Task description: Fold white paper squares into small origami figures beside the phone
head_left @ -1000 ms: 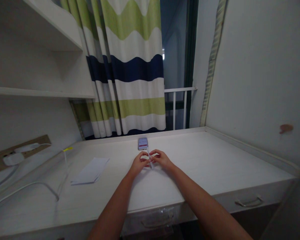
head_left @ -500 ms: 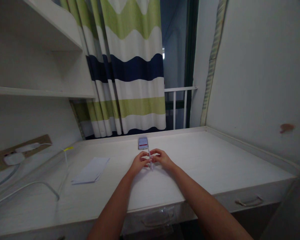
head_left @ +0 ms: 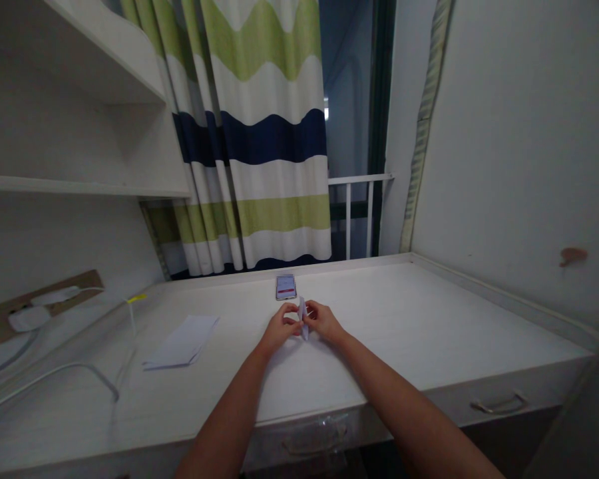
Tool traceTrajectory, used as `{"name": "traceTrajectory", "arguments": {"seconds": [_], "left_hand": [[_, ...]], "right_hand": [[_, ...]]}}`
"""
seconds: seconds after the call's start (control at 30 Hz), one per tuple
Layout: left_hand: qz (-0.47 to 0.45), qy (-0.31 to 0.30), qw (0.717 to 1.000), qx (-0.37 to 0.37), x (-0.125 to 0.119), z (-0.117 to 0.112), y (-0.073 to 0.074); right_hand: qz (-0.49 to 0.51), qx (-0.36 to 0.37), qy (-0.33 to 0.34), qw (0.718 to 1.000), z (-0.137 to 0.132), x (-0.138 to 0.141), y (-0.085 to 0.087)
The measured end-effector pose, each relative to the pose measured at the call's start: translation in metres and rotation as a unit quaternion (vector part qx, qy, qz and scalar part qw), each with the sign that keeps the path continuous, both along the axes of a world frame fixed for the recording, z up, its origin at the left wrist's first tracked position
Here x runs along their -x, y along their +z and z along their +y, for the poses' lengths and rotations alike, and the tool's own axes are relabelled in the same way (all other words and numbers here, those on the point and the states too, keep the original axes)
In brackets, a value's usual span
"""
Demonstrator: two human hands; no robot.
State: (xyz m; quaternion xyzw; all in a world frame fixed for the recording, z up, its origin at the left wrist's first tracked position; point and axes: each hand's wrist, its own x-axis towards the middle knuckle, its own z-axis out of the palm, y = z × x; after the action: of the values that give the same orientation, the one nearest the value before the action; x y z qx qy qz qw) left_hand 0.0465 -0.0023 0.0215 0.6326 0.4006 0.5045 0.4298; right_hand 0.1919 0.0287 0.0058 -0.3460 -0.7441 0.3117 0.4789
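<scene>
Between my hands, a small folded piece of white paper (head_left: 303,311) stands on edge just above the desk. My left hand (head_left: 281,327) pinches it from the left with curved fingers. From the other side my right hand (head_left: 323,320) grips it between thumb and fingers. Just beyond the hands a phone (head_left: 286,287) lies face up on the desk, its screen lit. Off to the left rests a short stack of white paper sheets (head_left: 182,342).
A white desk (head_left: 409,313) with a raised back edge fills the lower view. Chargers (head_left: 30,318) sit in a wall socket at left, with a cable (head_left: 80,364) looping over the desk. Shelves (head_left: 80,183) overhang the left side. A striped curtain (head_left: 274,140) hangs behind.
The folded paper has turned and opened a little, so more of its face shows. My right-hand fingers have shifted slightly along it. Phone and sheets stay put.
</scene>
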Motion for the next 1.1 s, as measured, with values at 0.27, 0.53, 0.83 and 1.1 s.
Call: {"name": "traceTrajectory", "arguments": {"seconds": [0.27, 0.53, 0.83, 1.1], "left_hand": [[0.006, -0.037, 0.999, -0.003, -0.004, -0.008, 0.004], [0.06, 0.059, 0.995, -0.052, -0.012, -0.001, -0.006], [0.119, 0.126, 0.98, -0.102, -0.01, -0.001, -0.007], [-0.055, 0.067, 0.995, -0.053, -0.011, 0.002, -0.001]], "right_hand": [[-0.027, -0.027, -0.027, 0.999, -0.01, 0.002, 0.007], [-0.067, -0.046, -0.09, 0.993, -0.014, 0.008, 0.012], [-0.033, -0.074, -0.09, 0.993, -0.016, 0.009, 0.014], [0.025, -0.087, -0.038, 0.995, -0.018, 0.008, 0.016]]}}
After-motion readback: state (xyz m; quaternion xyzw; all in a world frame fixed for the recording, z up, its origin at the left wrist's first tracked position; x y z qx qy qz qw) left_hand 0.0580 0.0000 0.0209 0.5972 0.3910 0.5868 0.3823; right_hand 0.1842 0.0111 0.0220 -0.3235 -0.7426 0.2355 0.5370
